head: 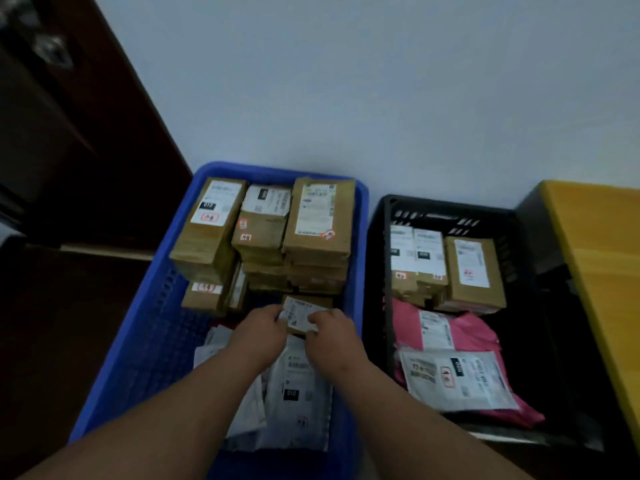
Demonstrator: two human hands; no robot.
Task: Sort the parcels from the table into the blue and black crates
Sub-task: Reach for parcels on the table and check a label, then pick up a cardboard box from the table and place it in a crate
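Two bare forearms reach in from the near edge of the view, over the near rim of the blue crate (145, 327). Left hand (258, 329) and right hand (330, 332) meet mid-crate, both pinching one small brown parcel (300, 315) with a white label: left fingers curled on its left end, right thumb and fingers on its right end. The parcel sits between the two hands, label up, just in front of the stacked brown boxes (263, 233) that fill the far half of the crate up to the far rim. Under the wrists, white mailer bags (298, 393) lie flat toward the near rim. Whether the parcel already rests on something or is held clear, cannot tell; its underside is hidden. Black crate (381, 258) stands just beside the blue one on the right, holding brown boxes at its far end and a pink bag (474, 332) with a white bag on top toward its near end. A yellow table (599, 258) edge shows at far right. Judgement: placing step, parcel going into the blue crate. Next move likely calls for seating it snug against the front of the stack, letting go with both hands together, then turning back to the table for another.
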